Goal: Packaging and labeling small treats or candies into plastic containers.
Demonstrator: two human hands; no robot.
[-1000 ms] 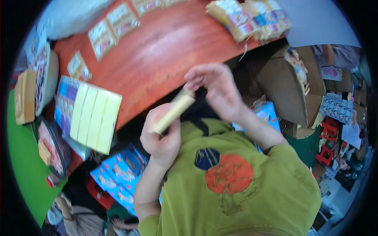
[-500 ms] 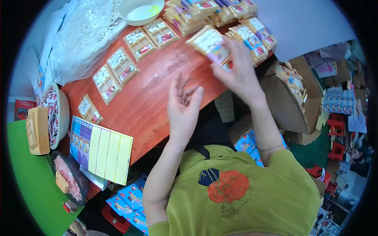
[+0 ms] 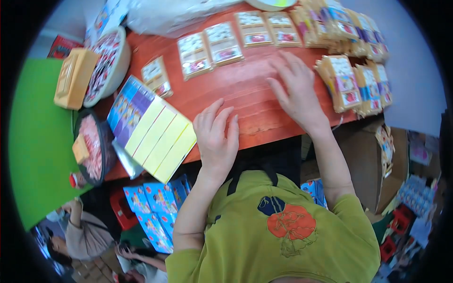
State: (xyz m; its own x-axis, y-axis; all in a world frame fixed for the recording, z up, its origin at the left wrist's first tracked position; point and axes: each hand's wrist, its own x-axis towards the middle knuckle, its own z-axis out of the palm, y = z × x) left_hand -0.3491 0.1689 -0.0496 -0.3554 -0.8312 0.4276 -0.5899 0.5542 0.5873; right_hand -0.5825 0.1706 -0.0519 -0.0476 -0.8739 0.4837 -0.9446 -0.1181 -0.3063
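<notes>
My left hand (image 3: 216,137) hovers at the table's near side, beside the right corner of a yellow, blue and purple printed sheet (image 3: 158,134). Its fingers are apart and hold nothing; whether it touches the sheet I cannot tell. Over the red table, my right hand (image 3: 298,92) is empty too, fingers spread. Left of it and farther back is a row of small tan trays (image 3: 225,45) with white pieces and a reddish picture part. One more such tray (image 3: 157,77) lies behind the sheet. To the right of my right hand stands a stack of filled trays (image 3: 340,85).
More tray stacks (image 3: 330,21) fill the far right. On the left are a white basin of striped packets (image 3: 106,61), a tan block-shaped stack (image 3: 75,78) and a dark basket of pink packets (image 3: 89,141). A cardboard box (image 3: 358,160) stands below right. Other people (image 3: 89,236) are at lower left.
My right hand has let go of the filled tray it held and is now empty. My left hand's fingers have spread. The whole view has turned, shifting the table's things to the right.
</notes>
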